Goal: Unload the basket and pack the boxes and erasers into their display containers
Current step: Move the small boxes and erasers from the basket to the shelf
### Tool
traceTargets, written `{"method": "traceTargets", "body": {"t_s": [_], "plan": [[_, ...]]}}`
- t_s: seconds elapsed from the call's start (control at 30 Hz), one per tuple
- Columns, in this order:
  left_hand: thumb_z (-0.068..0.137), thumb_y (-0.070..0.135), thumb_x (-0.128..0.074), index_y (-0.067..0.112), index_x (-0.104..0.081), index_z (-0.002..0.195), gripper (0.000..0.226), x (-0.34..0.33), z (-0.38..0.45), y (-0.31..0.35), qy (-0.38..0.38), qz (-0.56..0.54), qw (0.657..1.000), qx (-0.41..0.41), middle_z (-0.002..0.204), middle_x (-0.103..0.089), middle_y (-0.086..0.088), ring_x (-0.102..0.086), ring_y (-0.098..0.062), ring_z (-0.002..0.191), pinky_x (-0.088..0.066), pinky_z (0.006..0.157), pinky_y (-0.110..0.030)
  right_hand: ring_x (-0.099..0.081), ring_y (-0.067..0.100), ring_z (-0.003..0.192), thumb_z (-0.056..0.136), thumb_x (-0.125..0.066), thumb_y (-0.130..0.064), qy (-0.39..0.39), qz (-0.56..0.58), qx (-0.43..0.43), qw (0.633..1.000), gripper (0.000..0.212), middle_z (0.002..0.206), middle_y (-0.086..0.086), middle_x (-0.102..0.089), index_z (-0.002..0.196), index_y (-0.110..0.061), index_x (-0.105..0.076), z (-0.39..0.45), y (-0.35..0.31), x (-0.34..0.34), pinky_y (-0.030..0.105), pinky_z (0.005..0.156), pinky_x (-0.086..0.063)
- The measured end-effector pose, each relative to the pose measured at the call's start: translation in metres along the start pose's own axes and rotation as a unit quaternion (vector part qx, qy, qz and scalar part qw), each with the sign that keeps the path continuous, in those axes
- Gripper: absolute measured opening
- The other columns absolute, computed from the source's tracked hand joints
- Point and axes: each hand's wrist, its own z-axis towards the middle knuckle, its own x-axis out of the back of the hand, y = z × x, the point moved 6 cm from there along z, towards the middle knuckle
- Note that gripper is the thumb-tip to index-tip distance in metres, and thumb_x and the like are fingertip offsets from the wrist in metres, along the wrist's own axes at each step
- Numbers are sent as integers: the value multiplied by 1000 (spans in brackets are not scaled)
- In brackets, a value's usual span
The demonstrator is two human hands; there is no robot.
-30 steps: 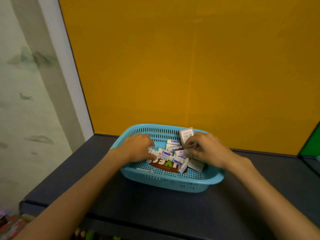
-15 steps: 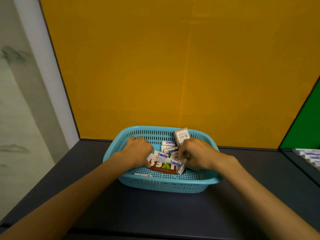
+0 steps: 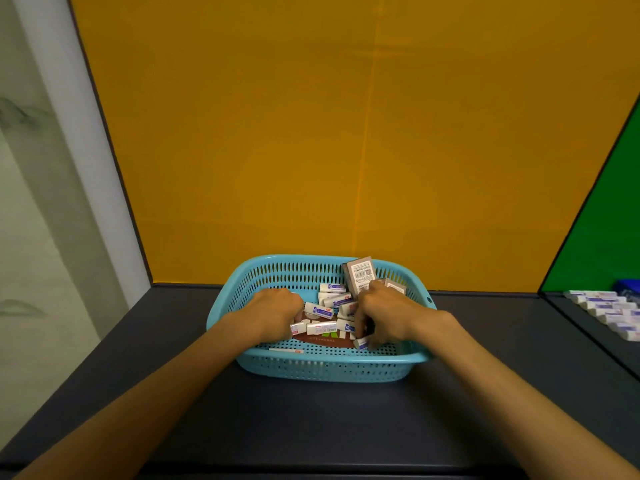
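Note:
A light blue perforated basket (image 3: 322, 367) sits on the dark table against the yellow wall. Inside lie several small white erasers (image 3: 320, 310) with blue or red labels, on top of a flat brown box (image 3: 323, 337). A grey box (image 3: 360, 274) with a barcode leans on the basket's back wall. My left hand (image 3: 273, 315) reaches into the basket's left part, fingers curled down around erasers. On the right, my right hand (image 3: 382, 315) also digs in, fingers curled over erasers near the brown box's right end.
A row of white erasers (image 3: 604, 311) lies on a neighbouring dark surface at the far right, below a green wall panel. A blue container (image 3: 628, 287) peeks in behind them. Dark tabletop (image 3: 311, 420) stretches in front of the basket.
The camera view shifted right. Both hands stayed in the basket and closed further down onto the erasers, the right hand sliding towards the near side.

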Motion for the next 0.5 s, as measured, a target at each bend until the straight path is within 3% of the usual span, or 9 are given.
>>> {"method": "traceTargets", "body": {"t_s": [0.17,0.27,0.33,0.5], "plan": [[91,17,-69,22,-63,108,19,7,-7,-15,57,-124,991,7,107,-59,5,-55,-11,99,-46,83,-26,-46,16,104,75,-84,-33,21,24,-9,999,25,107,-6,-61,98,-27,-75,0,-1,4,34,86,-46],[92,17,-69,26,-57,105,20,15,-14,-26,86,-226,970,21,105,-60,6,-60,-11,92,-54,83,-34,-57,16,92,80,-81,-31,55,81,-14,995,20,97,-6,-64,96,-24,-70,-1,-4,14,31,75,-48],[93,17,-67,26,-56,106,19,22,-21,-29,103,-279,955,14,100,-61,8,-63,-12,87,-56,81,-40,-61,17,90,84,-77,-32,78,97,-19,992,22,97,-3,-67,100,-21,-67,-3,-9,22,37,77,-53],[95,24,-66,29,-55,111,20,43,-38,-18,148,-349,925,-20,100,-62,12,-61,-8,90,-54,82,-37,-59,13,89,90,-71,-32,150,122,-32,981,14,101,-5,-65,101,-24,-66,-23,-17,45,34,73,-49]]}}
